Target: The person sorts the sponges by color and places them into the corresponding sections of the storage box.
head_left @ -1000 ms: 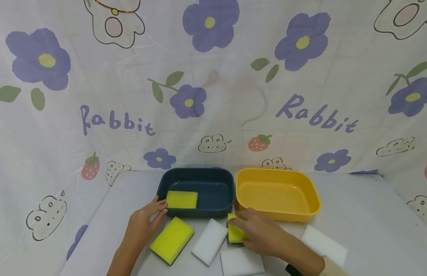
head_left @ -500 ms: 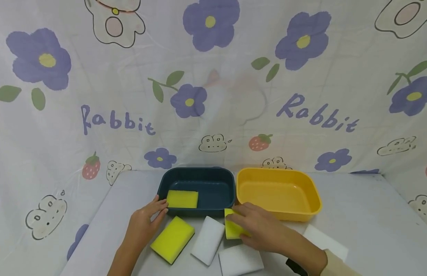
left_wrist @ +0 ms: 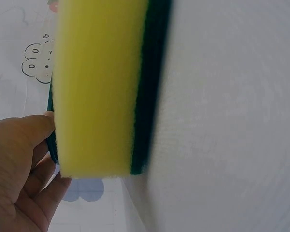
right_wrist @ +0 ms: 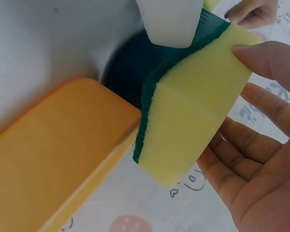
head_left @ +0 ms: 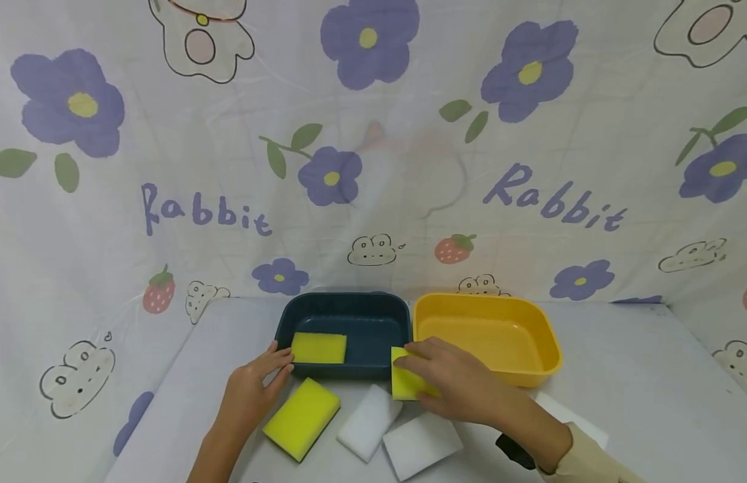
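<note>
A left hand (head_left: pixel 251 384) is gripping the left end of the dark blue bin (head_left: pixel 367 371); a yellow sponge (head_left: pixel 319 349) is lying inside it. By the bin's front right corner, a green-backed sponge (head_left: pixel 402 386) is sitting pinched between the right hand's (head_left: pixel 461 382) thumb and fingers (right_wrist: pixel 268 104).

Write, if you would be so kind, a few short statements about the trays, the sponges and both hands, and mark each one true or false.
1. The right hand holds a yellow-and-green sponge. True.
2. The dark blue tray contains a white block. False: a yellow sponge lies in it.
3. The left hand touches the dark blue tray. True.
4. In the head view, the yellow tray stands left of the dark blue one. False: it stands to the right.
</note>
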Demonstrator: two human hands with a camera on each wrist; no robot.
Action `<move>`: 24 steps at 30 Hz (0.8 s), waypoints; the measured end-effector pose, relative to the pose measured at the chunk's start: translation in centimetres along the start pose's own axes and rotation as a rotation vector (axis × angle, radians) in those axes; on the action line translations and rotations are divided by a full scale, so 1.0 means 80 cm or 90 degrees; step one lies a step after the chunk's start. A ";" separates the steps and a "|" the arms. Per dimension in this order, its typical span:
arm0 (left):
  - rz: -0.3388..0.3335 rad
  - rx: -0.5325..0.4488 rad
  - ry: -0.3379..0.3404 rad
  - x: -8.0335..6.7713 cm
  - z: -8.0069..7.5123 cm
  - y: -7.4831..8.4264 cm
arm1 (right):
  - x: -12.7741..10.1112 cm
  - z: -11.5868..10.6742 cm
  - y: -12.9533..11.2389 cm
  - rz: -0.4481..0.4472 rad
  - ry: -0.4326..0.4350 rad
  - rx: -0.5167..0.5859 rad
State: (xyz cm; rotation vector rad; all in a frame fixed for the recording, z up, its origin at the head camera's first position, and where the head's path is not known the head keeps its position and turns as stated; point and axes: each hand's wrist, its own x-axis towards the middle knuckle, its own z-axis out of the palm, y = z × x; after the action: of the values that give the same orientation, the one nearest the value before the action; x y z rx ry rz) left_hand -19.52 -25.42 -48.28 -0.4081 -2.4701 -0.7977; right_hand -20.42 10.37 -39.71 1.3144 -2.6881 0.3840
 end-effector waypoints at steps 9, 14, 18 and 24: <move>0.002 0.003 0.003 -0.001 -0.001 -0.005 | 0.033 -0.006 -0.002 -0.043 0.019 -0.009; 0.001 -0.003 0.004 0.000 0.001 -0.004 | 0.052 -0.006 0.000 -0.083 0.033 -0.020; 0.004 -0.005 0.003 -0.001 0.002 -0.003 | 0.064 -0.009 0.001 -0.079 0.027 -0.001; 0.013 -0.004 0.002 0.000 0.000 -0.003 | 0.080 -0.009 0.005 -0.037 0.006 0.006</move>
State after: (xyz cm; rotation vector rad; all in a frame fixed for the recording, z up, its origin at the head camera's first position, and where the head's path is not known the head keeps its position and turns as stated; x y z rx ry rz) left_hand -19.60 -25.57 -48.38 -0.4340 -2.4574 -0.7970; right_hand -24.67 6.00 -37.68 1.3869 -2.6372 0.3954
